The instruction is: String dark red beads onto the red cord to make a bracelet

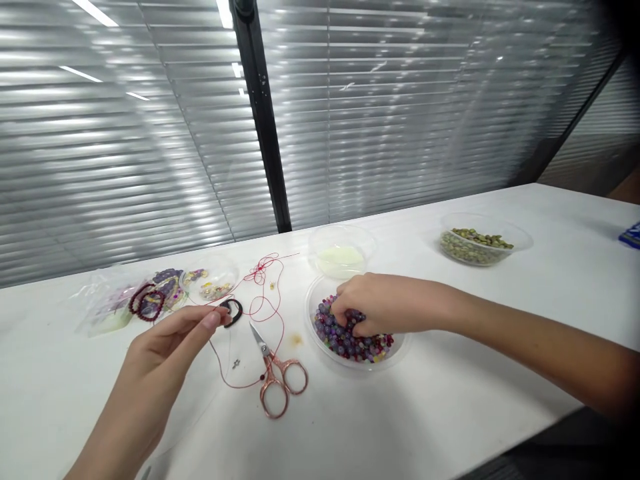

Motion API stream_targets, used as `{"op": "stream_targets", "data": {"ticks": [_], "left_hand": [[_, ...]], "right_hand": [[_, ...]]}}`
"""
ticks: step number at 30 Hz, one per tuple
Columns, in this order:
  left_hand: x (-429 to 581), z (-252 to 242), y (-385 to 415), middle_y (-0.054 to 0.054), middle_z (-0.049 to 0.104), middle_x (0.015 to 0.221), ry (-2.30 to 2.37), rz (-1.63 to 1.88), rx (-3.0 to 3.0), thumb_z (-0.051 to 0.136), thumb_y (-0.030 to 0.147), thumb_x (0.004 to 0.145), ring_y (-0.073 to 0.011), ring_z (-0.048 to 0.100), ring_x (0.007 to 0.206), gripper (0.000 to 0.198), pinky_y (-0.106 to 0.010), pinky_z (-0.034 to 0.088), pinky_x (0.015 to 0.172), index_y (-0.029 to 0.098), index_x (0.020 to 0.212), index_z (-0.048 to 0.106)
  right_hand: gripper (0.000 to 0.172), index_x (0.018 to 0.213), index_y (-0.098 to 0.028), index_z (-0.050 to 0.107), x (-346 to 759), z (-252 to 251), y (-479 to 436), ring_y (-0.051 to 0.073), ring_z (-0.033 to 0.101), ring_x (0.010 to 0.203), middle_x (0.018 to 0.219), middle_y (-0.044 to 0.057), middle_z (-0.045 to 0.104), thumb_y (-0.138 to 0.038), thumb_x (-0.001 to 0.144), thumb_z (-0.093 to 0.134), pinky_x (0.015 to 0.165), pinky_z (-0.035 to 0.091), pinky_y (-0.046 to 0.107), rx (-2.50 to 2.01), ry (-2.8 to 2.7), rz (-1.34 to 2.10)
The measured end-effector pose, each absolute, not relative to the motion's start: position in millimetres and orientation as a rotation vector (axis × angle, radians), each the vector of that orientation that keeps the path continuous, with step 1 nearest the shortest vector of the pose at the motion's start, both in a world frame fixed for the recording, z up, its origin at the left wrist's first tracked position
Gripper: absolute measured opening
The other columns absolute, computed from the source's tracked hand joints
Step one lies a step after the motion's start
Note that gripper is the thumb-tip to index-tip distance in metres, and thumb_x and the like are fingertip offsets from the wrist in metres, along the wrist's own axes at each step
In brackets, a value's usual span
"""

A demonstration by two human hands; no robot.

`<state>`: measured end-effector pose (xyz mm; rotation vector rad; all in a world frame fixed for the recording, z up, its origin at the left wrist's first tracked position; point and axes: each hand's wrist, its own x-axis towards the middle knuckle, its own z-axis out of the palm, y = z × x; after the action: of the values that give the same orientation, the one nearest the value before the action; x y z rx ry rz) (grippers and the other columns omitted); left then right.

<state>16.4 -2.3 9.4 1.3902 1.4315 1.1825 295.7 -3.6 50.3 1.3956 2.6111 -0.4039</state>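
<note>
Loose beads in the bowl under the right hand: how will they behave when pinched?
Individual beads will probably roll: they look round and lie loose in the plastic bowl. They may slip in a pinch, since they look smooth. Each is likely light, being small beside the fingers of the right hand.

L hand (175, 353): pinched item too small to tell; forearm cut by btm edge.
R hand (373, 303): fingertips hidden in beads (340, 345); any hold unclear.
Black ring (239, 312): part hidden behind L fingertips.
Bag (107, 300): contents blurry.
Blue pkt (633, 236): cut by R edge, print unreadable.
</note>
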Motion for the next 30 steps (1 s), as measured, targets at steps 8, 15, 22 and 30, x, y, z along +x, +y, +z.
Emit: {"op": "stream_targets", "data": {"ticks": [8,15,22,30], "left_hand": [[13.9,17.6,-5.1,0.002,0.065,0.088,1.349,1.386,1.317,0.072,0.045,0.070,-0.0203,0.056,0.101,0.020,-0.035,0.038,0.100,0.027,0.076,0.068],[12.7,23.4,-7.5,0.002,0.062,0.088,1.219,1.569,1.341,0.060,0.042,0.083,-0.0154,0.056,0.095,0.016,-0.029,0.042,0.096,0.026,0.085,0.064],[19.6,20.1,-8.3,0.002,0.052,0.078,1.187,1.389,1.369,0.052,0.033,0.083,-0.0141,0.053,0.083,0.019,-0.026,0.048,0.084,0.021,0.069,0.053],[28.7,13.0,-17.1,0.006,0.030,0.056,0.996,1.104,1.416,0.047,0.027,0.084,-0.0091,0.027,0.049,0.023,-0.020,0.030,0.045,0.019,0.063,0.044]], "right_hand": [[0.014,0.067,-0.017,0.061,289.7,41.3,-14.1,0.014,0.054,0.067,0.084,0.005,0.061,-0.012,0.072,0.048,0.053,0.031,0.026,1.435,2.629,-0.293],[0.012,0.066,-0.016,0.056,287.6,35.6,-15.9,0.014,0.050,0.056,0.076,0.006,0.056,-0.010,0.072,0.047,0.049,0.025,0.027,1.509,2.627,-0.140],[0.014,0.075,-0.020,0.040,286.8,53.3,-20.3,0.014,0.044,0.062,0.076,0.001,0.051,-0.021,0.088,0.035,0.056,0.030,0.027,1.649,2.814,-0.240],[0.020,0.084,-0.020,0.043,238.5,55.3,-16.9,0.011,0.047,0.067,0.079,-0.001,0.049,-0.023,0.096,0.027,0.064,0.039,0.027,1.301,3.079,-1.478]]}}
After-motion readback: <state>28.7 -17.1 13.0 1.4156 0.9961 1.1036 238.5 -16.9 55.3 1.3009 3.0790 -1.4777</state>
